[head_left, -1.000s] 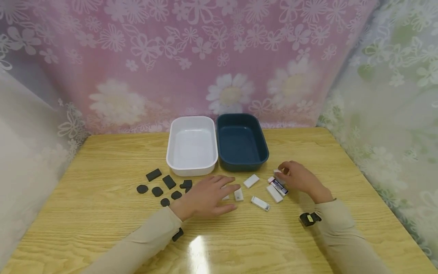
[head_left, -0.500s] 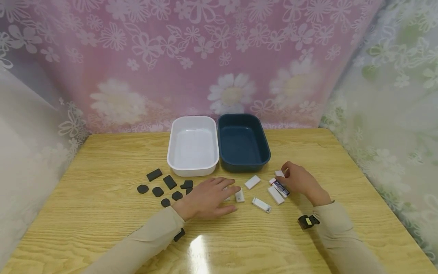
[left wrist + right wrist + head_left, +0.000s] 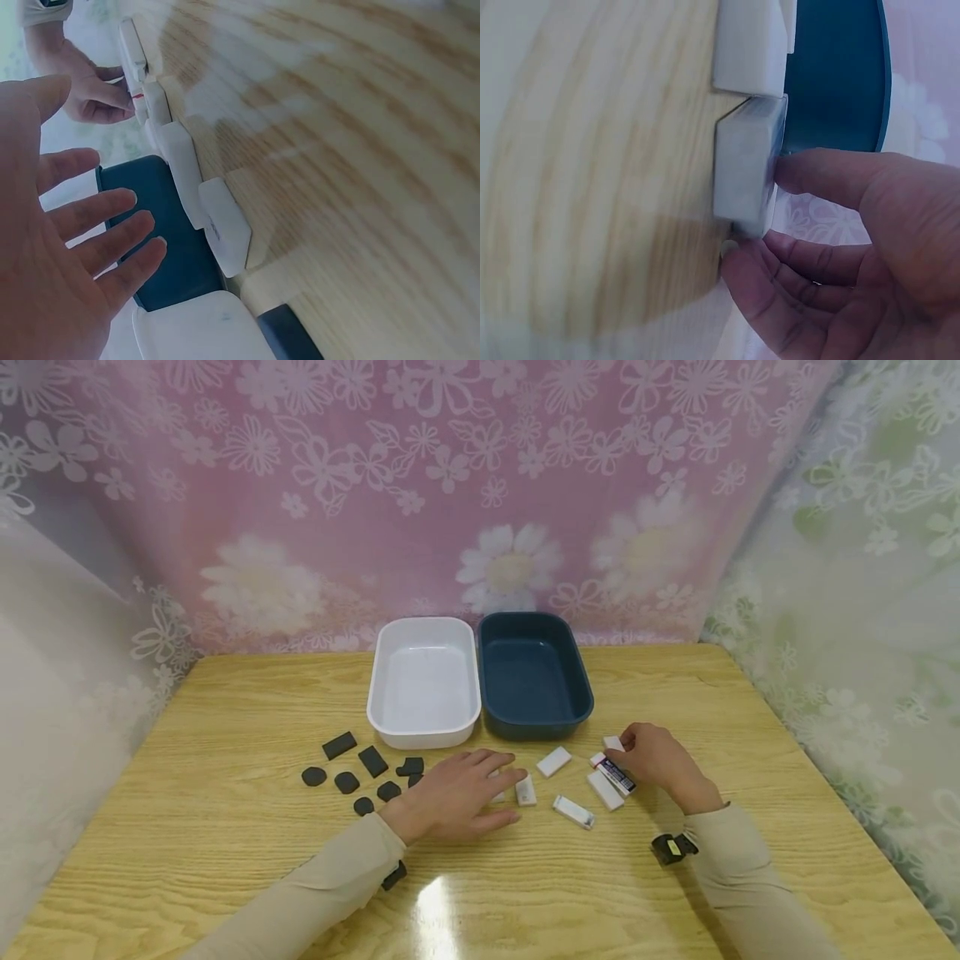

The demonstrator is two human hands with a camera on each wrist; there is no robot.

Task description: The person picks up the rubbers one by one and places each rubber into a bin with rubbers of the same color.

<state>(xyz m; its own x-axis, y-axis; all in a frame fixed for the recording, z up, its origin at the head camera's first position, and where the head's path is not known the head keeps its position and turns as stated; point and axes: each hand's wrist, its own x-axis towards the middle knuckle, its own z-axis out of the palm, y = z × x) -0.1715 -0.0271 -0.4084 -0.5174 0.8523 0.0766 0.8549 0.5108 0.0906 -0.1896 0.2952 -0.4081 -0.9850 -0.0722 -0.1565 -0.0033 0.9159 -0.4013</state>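
Note:
My right hand (image 3: 660, 766) reaches to the cluster of erasers on the right, thumb and curled fingers around a small white eraser (image 3: 612, 742). Just in front of it, an eraser in a dark printed sleeve (image 3: 617, 774) lies aslant over another white eraser (image 3: 604, 792). In the right wrist view the thumb (image 3: 817, 174) is right at the edge of a pale block (image 3: 742, 157), which partly covers what the fingers hold. My left hand (image 3: 461, 793) is spread with fingers extended over the table's middle, overlapping one eraser and beside another white eraser (image 3: 526, 791).
A white bin (image 3: 423, 739) and a dark blue bin (image 3: 536, 727) stand side by side at the back. More white erasers, one (image 3: 553, 762) and another (image 3: 573, 811), lie between the hands. Several black flat pieces (image 3: 372, 762) lie left. Floral cloth (image 3: 330, 527) hangs behind.
My right hand has shifted very slightly toward me and stays at the same erasers. The left hand keeps its place, and the objects look unmoved apart from a small shift of the view.

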